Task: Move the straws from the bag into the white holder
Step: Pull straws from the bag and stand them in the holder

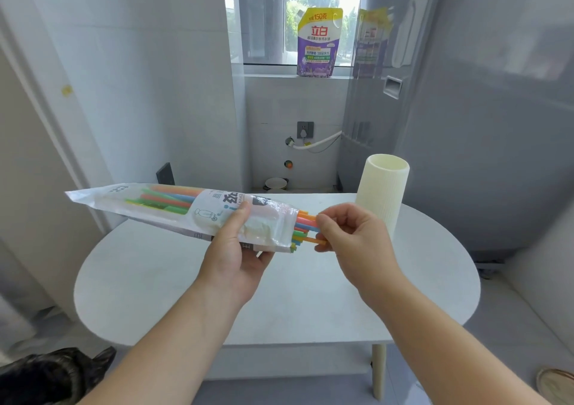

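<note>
A long clear plastic bag (pixel 161 202) of coloured straws lies level above the table, gripped around its right part by my left hand (pixel 236 249). Several straw ends (pixel 306 229) in orange, blue, green and yellow stick out of the bag's open right end. My right hand (pixel 351 236) pinches the tips of the orange straws with thumb and fingers. The white ribbed holder (pixel 382 196) stands upright on the table just behind and to the right of my right hand; from here its inside is not visible.
The oval white table (pixel 155 280) fills the middle. A grey fridge (pixel 481 109) stands at the right, a detergent pouch (pixel 318 44) on the window sill behind. A dark furry animal (pixel 52 376) sits at the lower left on the floor.
</note>
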Available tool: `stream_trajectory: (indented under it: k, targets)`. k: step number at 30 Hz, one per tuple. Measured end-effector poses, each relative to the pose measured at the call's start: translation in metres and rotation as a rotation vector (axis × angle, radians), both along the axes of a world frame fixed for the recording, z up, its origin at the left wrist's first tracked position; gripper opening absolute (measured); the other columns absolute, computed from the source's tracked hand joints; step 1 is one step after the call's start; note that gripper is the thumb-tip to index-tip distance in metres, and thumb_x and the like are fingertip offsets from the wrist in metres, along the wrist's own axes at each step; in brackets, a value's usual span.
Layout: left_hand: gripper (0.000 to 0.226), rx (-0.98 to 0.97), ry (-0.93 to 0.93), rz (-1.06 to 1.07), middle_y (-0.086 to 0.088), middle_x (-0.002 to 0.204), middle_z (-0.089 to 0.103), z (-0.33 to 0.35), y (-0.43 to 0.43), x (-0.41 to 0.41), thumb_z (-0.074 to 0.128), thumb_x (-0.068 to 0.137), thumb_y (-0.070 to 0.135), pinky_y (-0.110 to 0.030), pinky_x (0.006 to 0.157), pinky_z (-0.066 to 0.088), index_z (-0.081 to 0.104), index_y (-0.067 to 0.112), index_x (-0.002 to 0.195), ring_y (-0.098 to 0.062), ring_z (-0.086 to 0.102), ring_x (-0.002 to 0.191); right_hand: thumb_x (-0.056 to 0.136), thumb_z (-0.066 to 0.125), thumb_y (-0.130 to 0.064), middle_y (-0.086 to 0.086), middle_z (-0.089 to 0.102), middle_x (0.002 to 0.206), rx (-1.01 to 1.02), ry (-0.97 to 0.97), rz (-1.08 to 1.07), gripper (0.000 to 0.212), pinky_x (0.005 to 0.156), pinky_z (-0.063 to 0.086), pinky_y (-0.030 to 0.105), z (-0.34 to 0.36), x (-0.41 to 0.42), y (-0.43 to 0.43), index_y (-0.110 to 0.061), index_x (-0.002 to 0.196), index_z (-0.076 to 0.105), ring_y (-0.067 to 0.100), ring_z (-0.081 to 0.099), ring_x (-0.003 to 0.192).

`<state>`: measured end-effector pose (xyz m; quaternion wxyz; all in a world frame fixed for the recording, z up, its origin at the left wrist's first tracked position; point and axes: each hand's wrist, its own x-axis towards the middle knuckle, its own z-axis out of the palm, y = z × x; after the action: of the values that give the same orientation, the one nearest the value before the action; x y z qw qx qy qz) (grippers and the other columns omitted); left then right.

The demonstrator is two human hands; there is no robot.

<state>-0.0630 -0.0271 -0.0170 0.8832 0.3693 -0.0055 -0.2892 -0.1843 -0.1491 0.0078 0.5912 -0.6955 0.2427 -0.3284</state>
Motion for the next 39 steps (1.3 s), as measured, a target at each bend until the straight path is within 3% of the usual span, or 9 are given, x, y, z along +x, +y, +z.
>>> stream_trajectory:
  k: [4, 10, 16, 20, 24, 29, 32, 36, 39]
  targets:
    - [0.042, -0.006, 0.005, 0.002, -0.006, 0.108, 0.081, -0.002, 0.0, -0.001, 0.08, 0.086, 0.028, -0.041, 0.068, 0.064, 0.063, 0.032, 0.124, -0.024, 0.078, 0.096, 0.09, 0.075, -0.023, 0.005, 0.069, 0.09, 0.003, 0.038, 0.089, 0.023, 0.057, 0.057, 0.022, -0.001, -0.002, 0.003, -0.022, 0.111, 0.069, 0.009, 0.069, 0.067]
    - [0.047, -0.02, 0.006, 0.024, -0.005, 0.109, 0.081, -0.002, 0.002, 0.003, 0.08, 0.086, 0.029, -0.042, 0.075, 0.065, 0.063, 0.029, 0.13, -0.022, 0.078, 0.098, 0.093, 0.069, -0.009, 0.007, 0.072, 0.085, 0.018, 0.002, 0.01, 0.004, 0.053, 0.056, 0.019, 0.001, -0.002, -0.001, -0.011, 0.093, 0.073, 0.008, 0.07, 0.063]
    - [0.046, -0.031, 0.011, 0.049, -0.003, 0.103, 0.082, -0.002, 0.004, 0.005, 0.08, 0.087, 0.029, -0.042, 0.074, 0.065, 0.061, 0.031, 0.129, -0.022, 0.078, 0.095, 0.094, 0.07, -0.027, 0.01, 0.069, 0.101, 0.089, 0.065, 0.108, 0.019, 0.057, 0.061, 0.031, 0.0, -0.006, 0.0, -0.021, 0.111, 0.066, 0.018, 0.073, 0.068]
    - [0.038, -0.025, 0.005, 0.031, -0.004, 0.105, 0.081, -0.003, -0.001, 0.0, 0.079, 0.087, 0.028, -0.043, 0.075, 0.065, 0.064, 0.032, 0.122, -0.022, 0.078, 0.096, 0.094, 0.069, -0.018, 0.014, 0.07, 0.083, 0.071, 0.029, 0.075, 0.011, 0.052, 0.057, 0.025, 0.002, -0.004, 0.005, -0.015, 0.105, 0.069, 0.015, 0.067, 0.054]
    - [0.04, -0.04, 0.018, 0.057, -0.002, 0.1, 0.082, 0.001, 0.004, 0.006, 0.08, 0.086, 0.028, -0.042, 0.075, 0.065, 0.064, 0.03, 0.123, -0.02, 0.078, 0.095, 0.094, 0.07, -0.013, 0.011, 0.07, 0.076, 0.117, 0.005, 0.026, 0.007, 0.057, 0.058, 0.025, 0.005, -0.008, -0.007, -0.012, 0.101, 0.07, 0.015, 0.069, 0.058]
    - [0.041, -0.068, 0.031, 0.063, 0.003, 0.095, 0.082, 0.005, 0.01, 0.011, 0.08, 0.086, 0.029, -0.036, 0.07, 0.064, 0.065, 0.028, 0.125, -0.017, 0.077, 0.098, 0.091, 0.073, -0.013, 0.006, 0.072, 0.07, 0.359, -0.073, 0.063, 0.006, 0.059, 0.058, 0.024, 0.005, -0.014, -0.02, -0.009, 0.095, 0.074, 0.017, 0.071, 0.06]
    - [0.042, -0.064, 0.042, 0.07, 0.002, 0.094, 0.082, 0.005, 0.009, 0.009, 0.079, 0.087, 0.028, -0.036, 0.069, 0.064, 0.065, 0.027, 0.126, -0.017, 0.078, 0.095, 0.074, 0.082, -0.027, 0.008, 0.073, 0.074, 0.449, -0.134, 0.121, 0.019, 0.06, 0.059, 0.025, 0.007, -0.014, -0.017, -0.016, 0.089, 0.078, 0.019, 0.072, 0.063]
    - [0.041, -0.098, 0.056, 0.098, -0.001, 0.1, 0.082, 0.007, 0.01, 0.011, 0.078, 0.088, 0.028, -0.036, 0.066, 0.064, 0.064, 0.027, 0.126, -0.018, 0.079, 0.092, 0.059, 0.091, -0.038, 0.01, 0.069, 0.089, 0.585, -0.206, 0.158, 0.063, 0.066, 0.059, 0.027, 0.001, -0.009, -0.006, -0.012, 0.111, 0.067, 0.018, 0.07, 0.071]
    - [0.046, -0.111, 0.049, 0.106, -0.001, 0.101, 0.082, 0.008, 0.01, 0.01, 0.077, 0.089, 0.028, -0.037, 0.067, 0.063, 0.061, 0.027, 0.133, -0.02, 0.078, 0.095, 0.057, 0.086, -0.041, 0.007, 0.066, 0.091, 0.669, -0.174, 0.217, 0.063, 0.068, 0.059, 0.028, -0.007, -0.002, 0.011, -0.014, 0.111, 0.066, 0.017, 0.068, 0.074]
